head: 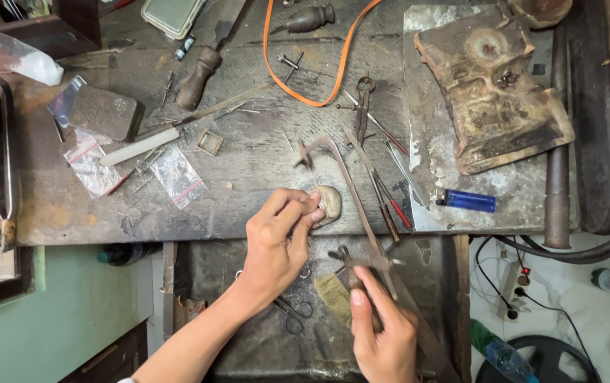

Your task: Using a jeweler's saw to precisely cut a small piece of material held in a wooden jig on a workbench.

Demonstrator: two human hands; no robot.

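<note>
The left hand [276, 234] pinches a small piece against a rounded stone block [328, 202] at the counter [248, 170] edge. The right hand [383, 333] has its fingers wrapped around a jeweller's saw frame [351, 206], beside a brush [333, 294].

worn grey workbench [262, 170] | blue lighter [467, 201] right of centre | orange strap [340, 67] top centre | white stick [139, 147], clear plastic bags [177, 175] left

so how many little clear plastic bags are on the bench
2: one small clear bag left of the white stick, another just below the stick's right end. More may hide among the clutter.
</note>
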